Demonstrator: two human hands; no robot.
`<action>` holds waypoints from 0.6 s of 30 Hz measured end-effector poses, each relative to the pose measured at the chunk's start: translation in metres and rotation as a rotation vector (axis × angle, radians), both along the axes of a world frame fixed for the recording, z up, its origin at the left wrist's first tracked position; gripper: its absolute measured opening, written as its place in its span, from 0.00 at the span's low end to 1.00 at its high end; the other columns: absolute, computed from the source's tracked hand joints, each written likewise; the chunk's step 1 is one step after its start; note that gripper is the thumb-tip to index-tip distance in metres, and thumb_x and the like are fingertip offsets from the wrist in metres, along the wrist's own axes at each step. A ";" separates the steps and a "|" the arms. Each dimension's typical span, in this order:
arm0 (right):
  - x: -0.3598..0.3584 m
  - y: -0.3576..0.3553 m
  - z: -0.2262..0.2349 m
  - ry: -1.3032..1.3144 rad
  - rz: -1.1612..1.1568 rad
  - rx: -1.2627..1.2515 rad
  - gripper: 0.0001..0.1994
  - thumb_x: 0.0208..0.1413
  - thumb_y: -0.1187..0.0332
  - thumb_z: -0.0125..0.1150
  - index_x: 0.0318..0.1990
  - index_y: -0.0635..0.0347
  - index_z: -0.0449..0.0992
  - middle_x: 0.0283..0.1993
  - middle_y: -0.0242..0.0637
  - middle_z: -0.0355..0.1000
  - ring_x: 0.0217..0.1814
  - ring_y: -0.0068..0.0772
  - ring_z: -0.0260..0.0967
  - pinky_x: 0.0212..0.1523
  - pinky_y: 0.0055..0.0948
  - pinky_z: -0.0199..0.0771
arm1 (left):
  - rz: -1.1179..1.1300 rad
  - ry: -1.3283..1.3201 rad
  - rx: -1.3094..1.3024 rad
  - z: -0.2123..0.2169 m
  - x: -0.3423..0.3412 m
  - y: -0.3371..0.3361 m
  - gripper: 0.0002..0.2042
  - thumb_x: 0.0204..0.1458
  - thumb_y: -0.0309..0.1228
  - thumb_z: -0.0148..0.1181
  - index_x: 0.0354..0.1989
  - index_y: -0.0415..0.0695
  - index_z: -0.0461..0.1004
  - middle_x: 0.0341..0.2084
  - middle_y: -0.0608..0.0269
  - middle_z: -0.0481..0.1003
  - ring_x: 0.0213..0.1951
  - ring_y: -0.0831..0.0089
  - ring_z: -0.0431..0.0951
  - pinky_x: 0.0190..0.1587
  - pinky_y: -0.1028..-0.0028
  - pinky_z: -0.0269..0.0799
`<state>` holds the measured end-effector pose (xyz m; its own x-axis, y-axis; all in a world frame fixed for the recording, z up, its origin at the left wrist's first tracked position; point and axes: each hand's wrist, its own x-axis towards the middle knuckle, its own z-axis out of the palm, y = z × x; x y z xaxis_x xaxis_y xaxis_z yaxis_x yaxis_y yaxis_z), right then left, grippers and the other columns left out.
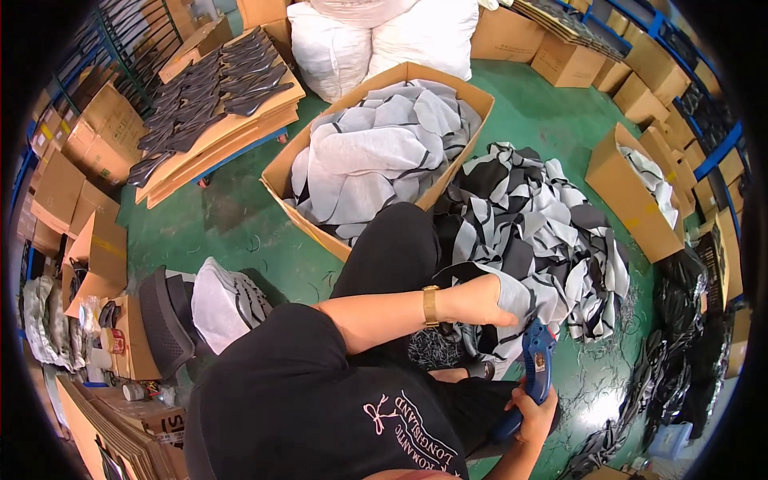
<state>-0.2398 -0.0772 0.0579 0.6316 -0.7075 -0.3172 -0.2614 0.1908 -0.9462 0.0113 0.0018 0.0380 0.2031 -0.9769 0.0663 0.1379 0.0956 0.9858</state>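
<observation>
My left hand (pixel 478 301), with a gold watch on its wrist, is closed around the edge of a grey and black fabric piece (pixel 514 297). In my right hand (pixel 536 414) is a blue handheld power cutter (pixel 538 362), its handle wrapped by my fingers. The cutter's front end is close to the fabric, near my left fingers; its blade is too small to make out. Just beyond my hands, a loose heap of grey and black fabric pieces (pixel 512 216) lies on the floor.
A large cardboard box (pixel 276 184) full of grey fabric pieces stands ahead. Black shaped parts (pixel 212 96) lie on stacked cardboard at far left. White sacks (pixel 424 44) stand behind the box. Black strips (pixel 680 344) and an open carton (pixel 628 196) are at right.
</observation>
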 end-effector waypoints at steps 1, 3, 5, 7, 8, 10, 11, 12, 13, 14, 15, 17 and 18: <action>0.003 -0.003 -0.001 -0.025 0.000 -0.001 0.15 0.39 0.77 0.61 0.38 0.69 0.70 0.28 0.35 0.67 0.19 0.26 0.64 0.20 0.24 0.69 | -0.014 -0.017 0.008 -0.005 -0.002 -0.002 0.07 0.48 0.24 0.62 0.35 0.38 0.74 0.28 0.73 0.75 0.30 0.86 0.69 0.35 0.80 0.68; 0.009 -0.005 -0.003 -0.069 -0.035 -0.020 0.15 0.40 0.77 0.61 0.39 0.69 0.69 0.28 0.35 0.66 0.19 0.26 0.64 0.20 0.24 0.69 | -0.034 0.026 0.100 -0.032 -0.004 -0.011 0.07 0.49 0.24 0.61 0.36 0.39 0.75 0.28 0.73 0.75 0.31 0.86 0.69 0.34 0.80 0.68; 0.013 -0.008 -0.001 -0.114 -0.084 -0.066 0.15 0.43 0.75 0.61 0.40 0.68 0.69 0.27 0.35 0.66 0.19 0.26 0.64 0.21 0.24 0.69 | -0.056 0.185 0.087 -0.018 -0.004 -0.009 0.07 0.50 0.24 0.61 0.37 0.40 0.75 0.30 0.73 0.75 0.32 0.86 0.70 0.35 0.81 0.68; 0.023 -0.009 0.002 -0.119 -0.110 -0.094 0.14 0.44 0.75 0.61 0.39 0.68 0.69 0.27 0.34 0.66 0.20 0.25 0.65 0.22 0.23 0.69 | -0.072 0.345 0.074 -0.011 -0.006 -0.007 0.07 0.50 0.24 0.61 0.38 0.40 0.75 0.31 0.72 0.76 0.33 0.86 0.70 0.35 0.82 0.68; 0.029 -0.010 0.003 -0.124 -0.131 -0.121 0.13 0.45 0.75 0.61 0.39 0.67 0.69 0.27 0.34 0.67 0.21 0.25 0.65 0.23 0.23 0.69 | -0.043 0.411 0.078 -0.011 -0.010 -0.006 0.09 0.50 0.24 0.60 0.41 0.42 0.74 0.32 0.72 0.76 0.32 0.85 0.72 0.34 0.81 0.69; 0.039 -0.012 0.007 -0.082 -0.126 -0.154 0.15 0.44 0.72 0.66 0.39 0.66 0.70 0.28 0.32 0.68 0.25 0.23 0.65 0.27 0.21 0.67 | -0.018 0.476 0.079 -0.014 -0.018 -0.004 0.11 0.50 0.25 0.60 0.43 0.43 0.74 0.33 0.72 0.75 0.32 0.84 0.73 0.32 0.80 0.70; 0.044 -0.012 0.006 -0.086 -0.107 -0.208 0.16 0.43 0.71 0.69 0.38 0.65 0.70 0.29 0.31 0.68 0.26 0.22 0.65 0.29 0.21 0.66 | -0.053 0.476 0.090 -0.019 -0.022 -0.004 0.12 0.49 0.25 0.60 0.44 0.44 0.73 0.35 0.72 0.75 0.34 0.84 0.73 0.33 0.80 0.70; 0.049 -0.011 0.006 -0.090 -0.087 -0.262 0.18 0.42 0.69 0.71 0.38 0.64 0.70 0.29 0.30 0.69 0.28 0.20 0.64 0.30 0.20 0.65 | -0.088 0.476 0.100 -0.022 -0.027 -0.004 0.13 0.49 0.25 0.60 0.45 0.44 0.73 0.37 0.72 0.75 0.36 0.84 0.73 0.34 0.80 0.70; 0.052 -0.010 0.006 -0.041 -0.083 -0.276 0.21 0.39 0.66 0.75 0.38 0.63 0.70 0.30 0.27 0.68 0.29 0.19 0.62 0.32 0.19 0.62 | -0.075 0.538 0.087 -0.018 -0.034 -0.004 0.09 0.50 0.23 0.61 0.41 0.42 0.74 0.30 0.73 0.74 0.28 0.86 0.68 0.29 0.83 0.63; 0.055 -0.010 0.000 -0.058 -0.085 -0.277 0.21 0.38 0.66 0.75 0.38 0.63 0.70 0.30 0.26 0.66 0.28 0.18 0.60 0.31 0.19 0.62 | -0.111 0.593 0.076 -0.013 -0.036 -0.001 0.09 0.50 0.23 0.60 0.40 0.43 0.74 0.29 0.73 0.73 0.28 0.87 0.68 0.27 0.83 0.62; 0.057 -0.008 -0.001 -0.046 -0.085 -0.276 0.21 0.38 0.66 0.75 0.38 0.63 0.70 0.30 0.26 0.66 0.28 0.18 0.60 0.31 0.19 0.61 | -0.102 0.598 0.091 -0.012 -0.036 -0.001 0.09 0.50 0.25 0.61 0.41 0.43 0.74 0.29 0.74 0.73 0.27 0.87 0.67 0.26 0.84 0.60; 0.058 -0.008 -0.003 -0.036 -0.082 -0.274 0.21 0.38 0.67 0.75 0.38 0.63 0.70 0.30 0.25 0.65 0.28 0.18 0.59 0.31 0.19 0.61 | -0.090 0.601 0.105 -0.009 -0.038 0.000 0.09 0.51 0.27 0.61 0.41 0.44 0.74 0.28 0.75 0.72 0.26 0.88 0.66 0.25 0.84 0.58; 0.057 -0.008 -0.005 -0.042 -0.070 -0.268 0.20 0.38 0.69 0.74 0.38 0.63 0.70 0.29 0.26 0.66 0.28 0.17 0.60 0.30 0.18 0.62 | -0.048 0.638 0.134 -0.006 -0.041 0.000 0.09 0.51 0.29 0.62 0.41 0.45 0.74 0.28 0.76 0.72 0.25 0.89 0.65 0.24 0.84 0.56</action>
<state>-0.1824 -0.0852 0.0527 0.5869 -0.8050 -0.0871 -0.2154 -0.0516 -0.9752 -0.0297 0.0017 0.0318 0.1179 -0.9773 -0.1761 0.7009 -0.0437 0.7119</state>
